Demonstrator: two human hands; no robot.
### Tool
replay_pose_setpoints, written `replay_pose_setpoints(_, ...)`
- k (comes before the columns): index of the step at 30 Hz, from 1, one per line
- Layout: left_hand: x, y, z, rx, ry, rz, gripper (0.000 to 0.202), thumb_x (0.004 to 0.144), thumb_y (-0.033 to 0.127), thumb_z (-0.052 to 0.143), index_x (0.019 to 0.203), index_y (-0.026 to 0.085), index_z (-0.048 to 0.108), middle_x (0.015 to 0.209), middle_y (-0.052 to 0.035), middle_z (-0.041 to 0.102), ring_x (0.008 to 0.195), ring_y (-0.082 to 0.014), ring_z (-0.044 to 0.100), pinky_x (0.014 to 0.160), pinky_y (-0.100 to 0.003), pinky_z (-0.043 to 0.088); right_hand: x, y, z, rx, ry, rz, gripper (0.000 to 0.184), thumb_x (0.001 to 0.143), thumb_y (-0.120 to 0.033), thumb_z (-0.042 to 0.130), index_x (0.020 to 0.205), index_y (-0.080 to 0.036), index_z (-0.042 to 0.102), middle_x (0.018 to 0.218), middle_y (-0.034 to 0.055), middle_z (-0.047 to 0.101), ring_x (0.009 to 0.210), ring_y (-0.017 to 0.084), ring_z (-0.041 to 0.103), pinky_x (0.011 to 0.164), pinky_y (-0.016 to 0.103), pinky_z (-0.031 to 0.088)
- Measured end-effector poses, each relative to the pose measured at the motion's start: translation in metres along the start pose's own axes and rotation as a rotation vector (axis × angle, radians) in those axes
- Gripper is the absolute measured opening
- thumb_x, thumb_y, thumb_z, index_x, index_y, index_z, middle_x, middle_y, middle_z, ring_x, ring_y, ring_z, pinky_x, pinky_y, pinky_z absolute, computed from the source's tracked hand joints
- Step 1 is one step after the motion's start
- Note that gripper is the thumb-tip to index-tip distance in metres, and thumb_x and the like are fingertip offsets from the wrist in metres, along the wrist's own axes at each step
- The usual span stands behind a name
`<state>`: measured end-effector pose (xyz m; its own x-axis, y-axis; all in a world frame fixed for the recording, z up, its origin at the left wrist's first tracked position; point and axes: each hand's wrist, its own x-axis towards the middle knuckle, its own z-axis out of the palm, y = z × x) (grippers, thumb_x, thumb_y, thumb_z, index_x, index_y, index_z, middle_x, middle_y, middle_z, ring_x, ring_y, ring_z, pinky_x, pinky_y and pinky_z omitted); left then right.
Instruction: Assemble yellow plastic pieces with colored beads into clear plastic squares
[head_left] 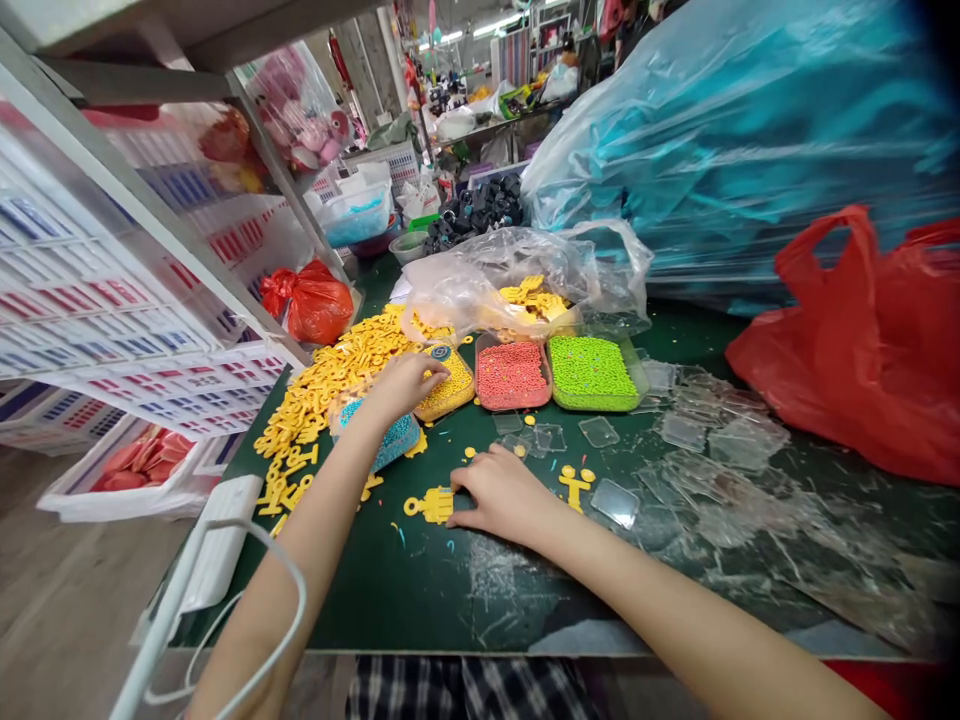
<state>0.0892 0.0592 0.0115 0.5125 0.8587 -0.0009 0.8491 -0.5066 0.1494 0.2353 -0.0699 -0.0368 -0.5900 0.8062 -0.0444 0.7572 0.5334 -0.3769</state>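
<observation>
My left hand (409,385) reaches over a shallow tray of small yellow beads (452,392), its fingers bent together near the beads; whatever is between the fingertips is too small to make out. Beneath my left wrist sits a tray of blue beads (394,440). My right hand (501,492) rests on the green tabletop, thumb and fingers closed on the end of a flat yellow plastic figure (433,506) with a ring at its left end. Another yellow figure (574,488) lies right of that hand. Trays of red beads (513,374) and green beads (592,372) stand behind.
A heap of yellow plastic pieces (330,380) spreads at the left. Clear thin plastic squares (682,432) lie at the right, near a red bag (832,350) and a large blue-filled bag (750,150). A white power strip (223,540) with a cable sits at the left edge.
</observation>
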Motion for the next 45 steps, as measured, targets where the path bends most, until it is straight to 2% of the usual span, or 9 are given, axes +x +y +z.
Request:
replay_pose_setpoints(4, 0.022, -0.009, -0.001, 0.059, -0.118, 0.019, 0.02, 0.085, 0.03, 0.059, 0.089, 0.019, 0.074, 0.105, -0.0075, 0.072, 0.102, -0.0276, 0.062, 0.089, -0.036, 0.042, 0.0, 0.0, -0.001, -0.008, -0.008, -0.005, 0.037, 0.078, -0.049, 0.071, 0.092, -0.016, 0.07, 0.086, 0.0092, 0.073, 0.087, 0.024, 0.066, 0.075, 0.032, 0.035)
replay_pose_setpoints(10, 0.028, -0.018, -0.012, -0.039, -0.316, 0.003, 0.023, 0.081, 0.037, 0.062, 0.09, 0.021, 0.075, 0.103, -0.0037, 0.074, 0.095, -0.0219, 0.064, 0.081, -0.027, 0.044, -0.002, 0.0, -0.004, -0.02, -0.016, -0.004, 0.034, 0.079, -0.047, 0.071, 0.09, -0.015, 0.07, 0.084, 0.0092, 0.073, 0.085, 0.024, 0.066, 0.073, 0.031, 0.035)
replay_pose_setpoints(16, 0.033, -0.011, -0.008, 0.093, -0.45, -0.041, 0.024, 0.074, 0.039, 0.067, 0.091, 0.024, 0.076, 0.101, -0.0027, 0.075, 0.093, -0.023, 0.065, 0.08, -0.027, 0.041, -0.001, 0.001, -0.005, -0.004, -0.013, -0.013, 0.035, 0.079, -0.048, 0.071, 0.092, -0.016, 0.07, 0.085, 0.0084, 0.073, 0.086, 0.023, 0.066, 0.073, 0.031, 0.035)
replay_pose_setpoints(23, 0.03, 0.001, -0.007, 0.145, -0.36, -0.056, 0.014, 0.077, 0.033, 0.069, 0.077, 0.021, 0.075, 0.093, -0.0046, 0.075, 0.094, -0.0258, 0.063, 0.092, -0.038, 0.033, -0.002, 0.003, -0.001, 0.001, 0.004, -0.012, 0.036, 0.078, -0.049, 0.071, 0.092, -0.016, 0.07, 0.087, 0.0088, 0.073, 0.086, 0.024, 0.066, 0.073, 0.032, 0.037)
replay_pose_setpoints(27, 0.003, 0.014, -0.015, 0.037, 0.022, 0.012, 0.016, 0.079, 0.035, 0.069, 0.079, 0.02, 0.076, 0.092, -0.0061, 0.071, 0.088, -0.0239, 0.062, 0.08, -0.034, 0.04, -0.002, 0.003, -0.001, 0.016, -0.008, -0.01, 0.034, 0.079, -0.047, 0.071, 0.092, -0.016, 0.07, 0.086, 0.0088, 0.073, 0.087, 0.025, 0.066, 0.075, 0.033, 0.037)
replay_pose_setpoints(31, -0.061, 0.033, -0.006, -0.191, 0.391, 0.027, 0.022, 0.086, 0.038, 0.062, 0.086, 0.023, 0.077, 0.08, -0.0042, 0.067, 0.079, -0.0199, 0.059, 0.073, -0.032, 0.043, -0.002, 0.002, -0.002, 0.045, 0.0, 0.009, 0.034, 0.078, -0.046, 0.072, 0.094, -0.017, 0.07, 0.088, 0.0084, 0.074, 0.088, 0.025, 0.067, 0.076, 0.033, 0.037)
replay_pose_setpoints(37, -0.141, 0.031, 0.054, -0.523, 0.314, -0.101, 0.029, 0.087, 0.047, 0.059, 0.092, 0.026, 0.077, 0.077, -0.0042, 0.066, 0.076, -0.0201, 0.06, 0.07, -0.032, 0.047, -0.002, 0.002, 0.001, 0.057, 0.022, 0.012, 0.034, 0.076, -0.047, 0.073, 0.094, -0.019, 0.071, 0.087, 0.0069, 0.074, 0.088, 0.024, 0.067, 0.076, 0.032, 0.037)
replay_pose_setpoints(40, -0.15, 0.023, 0.074, -0.557, 0.244, -0.144, 0.028, 0.085, 0.049, 0.06, 0.091, 0.028, 0.078, 0.076, -0.0038, 0.064, 0.075, -0.0194, 0.059, 0.069, -0.032, 0.047, -0.002, 0.002, 0.001, 0.042, 0.019, 0.016, 0.034, 0.077, -0.048, 0.072, 0.094, -0.018, 0.071, 0.088, 0.0079, 0.074, 0.089, 0.024, 0.067, 0.076, 0.032, 0.036)
replay_pose_setpoints(45, -0.149, 0.02, 0.081, -0.526, 0.211, -0.126, 0.022, 0.086, 0.042, 0.062, 0.091, 0.029, 0.078, 0.079, -0.0039, 0.061, 0.076, -0.0186, 0.055, 0.071, -0.031, 0.044, -0.002, 0.0, 0.001, 0.04, 0.012, 0.027, 0.034, 0.078, -0.047, 0.072, 0.095, -0.018, 0.071, 0.091, 0.0085, 0.074, 0.091, 0.025, 0.067, 0.077, 0.032, 0.037)
